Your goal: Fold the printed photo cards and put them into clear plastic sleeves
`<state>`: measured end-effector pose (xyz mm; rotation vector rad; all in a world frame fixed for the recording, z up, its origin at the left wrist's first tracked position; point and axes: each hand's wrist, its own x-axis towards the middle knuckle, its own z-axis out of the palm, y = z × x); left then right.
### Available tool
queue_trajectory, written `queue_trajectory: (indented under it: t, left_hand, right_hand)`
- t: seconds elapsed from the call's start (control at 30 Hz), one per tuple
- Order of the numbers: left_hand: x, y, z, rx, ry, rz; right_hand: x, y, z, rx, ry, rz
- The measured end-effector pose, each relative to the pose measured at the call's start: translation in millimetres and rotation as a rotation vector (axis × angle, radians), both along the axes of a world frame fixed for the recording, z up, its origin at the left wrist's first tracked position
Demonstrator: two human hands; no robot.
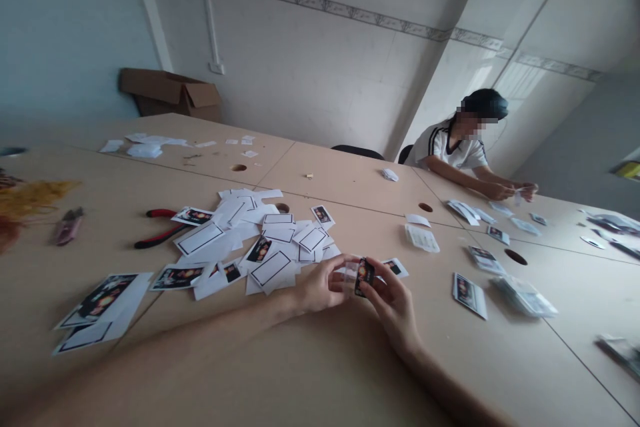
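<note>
**Left hand and right hand meet over a dark glossy card**

Both hands are raised slightly off the pale wood-laminate table, fingers bent and closing toward each other, not spread. The right thumb and fingers pinch the narrow, upright card, whose printed face is dark with warm flecks and too small to read. A clear plastic film crinkles between the card and the curled fingers of the left hand, though how firmly those fingers grip it is hard to tell.

Far to the left of the hands lies a tuft of yellow-orange fibres, then a pink-handled cutter. Nearer sit pliers with red and black grips, and just beyond the left hand spreads a loose heap of thin white paper cut-outs, some with black-bordered rectangles and small photo prints. A larger printed sheet lies near the left forearm.

To the right of the hands, a printed card lies flat beside a shiny stack of clear-wrapped packets. Well ahead and to the right, a co-worker in a white shirt with dark stripes sits at the table, with both of their hands working a small pale piece together.
</note>
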<state>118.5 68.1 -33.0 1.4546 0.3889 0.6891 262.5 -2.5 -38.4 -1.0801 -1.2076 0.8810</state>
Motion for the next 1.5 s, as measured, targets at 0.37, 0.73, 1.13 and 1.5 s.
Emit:
queue_trajectory:
  t: [0.37, 0.73, 1.13, 1.5]
  left_hand:
    - [-2.9, 1.2, 6.8, -0.032, -0.016, -0.133]
    - [-3.8, 0.4, 9.5, 0.052, 0.055, -0.143]
    - [-2.0, 1.7, 1.7, -0.063, -0.006, -0.127]
    - [-2.4, 1.6, 5.2, -0.088, 0.009, -0.16]
  right_hand:
    - [-0.5, 0.7, -4.9, 0.071, -0.321, -0.082]
    - [0.0, 2.0, -5.1, 0.114, -0.107, -0.194]
    - [2.0, 2.4, -6.2, 0.046, -0.043, -0.201]
    - [1.2, 1.7, -7.7, 0.028, -0.158, -0.096]
